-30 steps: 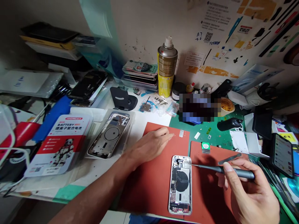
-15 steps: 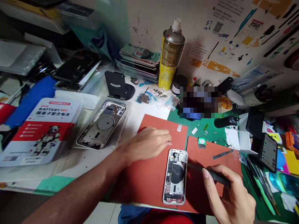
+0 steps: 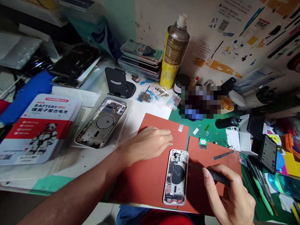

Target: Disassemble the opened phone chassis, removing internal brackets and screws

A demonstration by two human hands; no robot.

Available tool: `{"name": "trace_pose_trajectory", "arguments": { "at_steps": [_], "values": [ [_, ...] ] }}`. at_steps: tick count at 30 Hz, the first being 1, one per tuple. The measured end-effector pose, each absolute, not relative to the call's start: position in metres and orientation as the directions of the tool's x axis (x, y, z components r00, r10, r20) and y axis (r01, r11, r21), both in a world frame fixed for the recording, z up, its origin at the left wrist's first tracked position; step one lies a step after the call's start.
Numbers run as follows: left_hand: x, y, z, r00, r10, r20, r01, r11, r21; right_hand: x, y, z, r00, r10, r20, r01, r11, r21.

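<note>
An opened phone housing with its inner parts exposed lies lengthwise on the red mat. My right hand pinches black tweezers between thumb and forefinger. Their fine tip reaches over the phone's right edge to its upper inside part; whether it touches cannot be made out. My left hand rests on the mat just above and left of the phone, fingers curled together and apart from the phone. Nothing shows in it, though its underside is hidden.
A second phone back housing lies left beside a battery box. A yellow spray can stands behind. A flat metal tool and a green-labelled piece lie on the right mat. Several hand tools sit far right.
The view has shifted slightly. Both hands keep nearly the same place, and the tweezers' tip stays over the phone's upper right part.
</note>
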State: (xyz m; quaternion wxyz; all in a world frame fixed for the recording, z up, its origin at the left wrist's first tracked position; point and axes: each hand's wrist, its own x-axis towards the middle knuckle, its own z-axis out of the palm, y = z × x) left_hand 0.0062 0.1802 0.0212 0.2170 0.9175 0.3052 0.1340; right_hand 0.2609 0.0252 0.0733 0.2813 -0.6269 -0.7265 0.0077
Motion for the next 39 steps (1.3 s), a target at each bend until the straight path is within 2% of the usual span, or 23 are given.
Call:
{"name": "trace_pose_trajectory", "arguments": {
  "at_steps": [4,7,9,12,20,29,39],
  "values": [
    [0.006,0.180,0.023,0.779,0.619,0.099,0.510,-0.717,0.476,0.260,0.030,0.080,-0.131,0.913,0.385,0.926,0.251,-0.280],
    [0.006,0.180,0.025,0.784,0.616,0.079,0.515,-0.716,0.471,0.257,0.045,0.094,-0.313,0.876,0.368,0.888,0.407,-0.212],
    [0.007,0.179,0.026,0.786,0.615,0.061,0.521,-0.714,0.468,0.255,0.058,0.106,-0.442,0.840,0.313,0.820,0.520,-0.238],
    [0.007,0.179,0.026,0.784,0.620,0.040,0.533,-0.705,0.468,0.252,0.072,0.118,-0.532,0.817,0.222,0.767,0.576,-0.281],
    [0.008,0.180,0.025,0.786,0.617,0.043,0.531,-0.709,0.465,0.252,0.072,0.125,-0.556,0.817,0.150,0.771,0.575,-0.274],
    [0.008,0.180,0.021,0.785,0.615,0.072,0.522,-0.721,0.456,0.256,0.073,0.122,-0.533,0.821,0.203,0.788,0.569,-0.234],
    [0.009,0.180,0.027,0.789,0.611,0.067,0.526,-0.727,0.442,0.258,0.072,0.124,-0.581,0.802,0.139,0.761,0.596,-0.256]
  ]
}}
